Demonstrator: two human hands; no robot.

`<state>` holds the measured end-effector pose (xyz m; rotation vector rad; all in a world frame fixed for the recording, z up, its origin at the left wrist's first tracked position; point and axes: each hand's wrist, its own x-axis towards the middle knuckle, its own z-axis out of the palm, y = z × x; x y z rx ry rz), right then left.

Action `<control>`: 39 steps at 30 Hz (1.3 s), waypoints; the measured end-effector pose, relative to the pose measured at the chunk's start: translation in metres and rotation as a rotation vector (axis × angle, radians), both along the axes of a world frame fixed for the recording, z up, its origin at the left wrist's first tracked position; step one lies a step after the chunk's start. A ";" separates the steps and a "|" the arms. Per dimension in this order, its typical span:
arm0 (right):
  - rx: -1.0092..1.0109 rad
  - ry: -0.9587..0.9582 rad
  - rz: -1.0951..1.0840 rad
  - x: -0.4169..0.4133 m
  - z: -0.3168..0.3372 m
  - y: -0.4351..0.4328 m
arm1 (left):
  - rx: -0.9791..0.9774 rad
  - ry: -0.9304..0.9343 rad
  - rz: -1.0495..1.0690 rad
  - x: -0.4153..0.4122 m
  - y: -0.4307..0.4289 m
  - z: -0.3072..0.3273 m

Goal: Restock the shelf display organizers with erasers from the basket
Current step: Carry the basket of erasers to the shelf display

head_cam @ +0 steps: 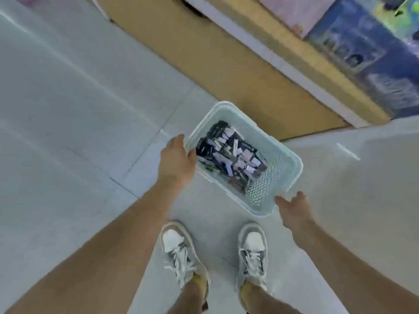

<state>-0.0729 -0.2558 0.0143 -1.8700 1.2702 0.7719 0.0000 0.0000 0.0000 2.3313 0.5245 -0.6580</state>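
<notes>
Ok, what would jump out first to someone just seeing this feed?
The clear plastic basket on the pale floor at mid-frame, holding a jumbled pile of erasers. The left hand is at its left rim and the right hand is by its near corner, with two white sneakers just below. A blurred shelf runs across the upper right.

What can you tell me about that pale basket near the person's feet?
The basket is pale translucent plastic, rectangular, round-cornered, with a broad rim and perforated walls. It sits askew over the tiled floor, ahead of the shoes. Inside lies a blurred heap of dark and pale erasers. The left hand grips one rim; the right hand reaches the near corner.
</notes>
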 end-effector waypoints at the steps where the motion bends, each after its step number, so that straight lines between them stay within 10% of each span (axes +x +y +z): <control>1: 0.045 0.003 -0.086 -0.004 -0.017 0.003 | -0.015 0.039 -0.012 0.005 -0.001 -0.019; 6: 0.066 -0.055 -0.286 -0.018 -0.073 0.016 | -0.001 0.058 0.051 0.017 0.001 -0.069; 12: -0.157 -0.179 0.099 0.016 -0.025 0.023 | -0.058 -0.017 0.146 -0.012 0.044 -0.028; 30: 0.203 -0.558 0.716 0.154 0.436 0.303 | -0.264 -0.184 1.128 -0.080 0.287 0.449; 39: 0.299 -0.642 0.911 0.279 0.531 0.450 | -0.074 -0.395 1.185 0.002 0.411 0.560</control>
